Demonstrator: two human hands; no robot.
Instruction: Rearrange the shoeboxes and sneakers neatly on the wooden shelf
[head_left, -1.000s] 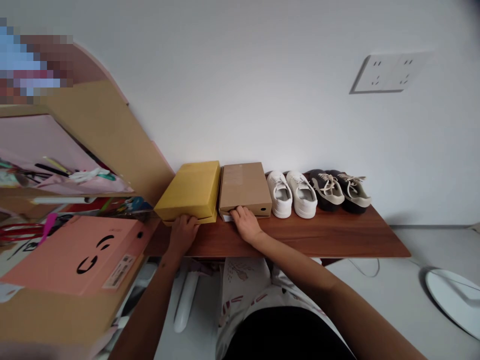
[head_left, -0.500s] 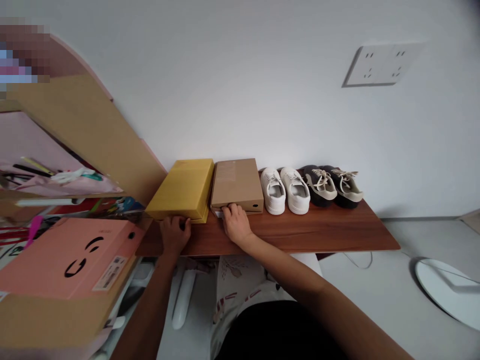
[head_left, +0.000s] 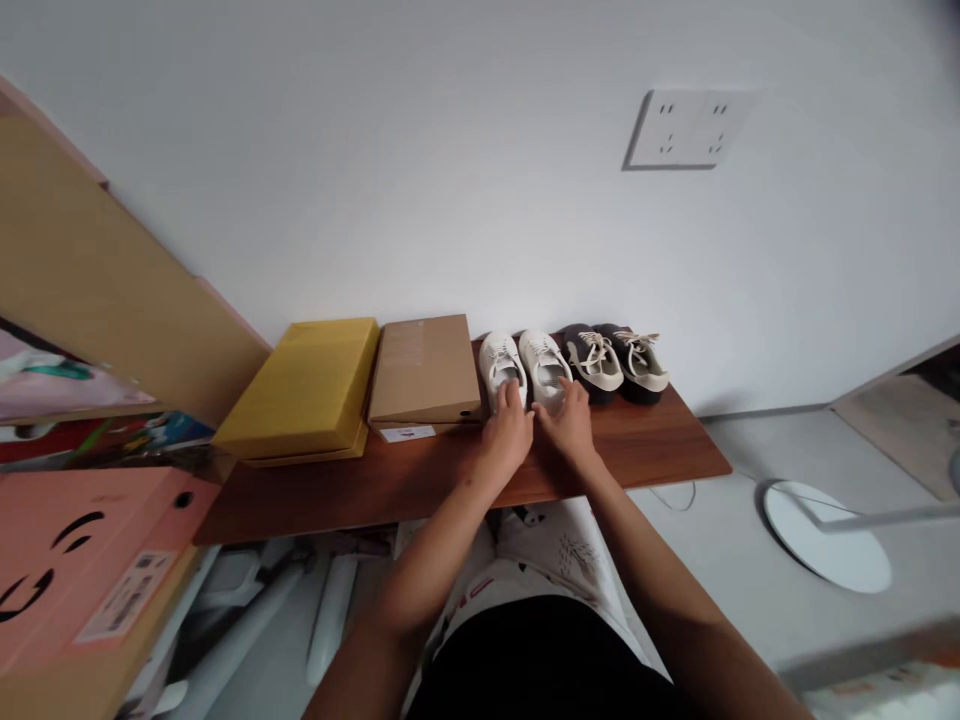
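Okay, left hand and right hand both open, fingertips on the toes of white leather sneakers, beside a brown cardboard shoebox.

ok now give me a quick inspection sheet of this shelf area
surface: reddish-brown wood shelf along the wall
job's things: two white sneakers, side by side
clutter: yellow box and cardboard box left of them, dark sneakers right; pink box beyond the shelf's left end
hands: left hand and right hand, fingers on the white sneakers
cables: thin cable on the floor
surroundings: white wall with socket panel; round white base on the floor
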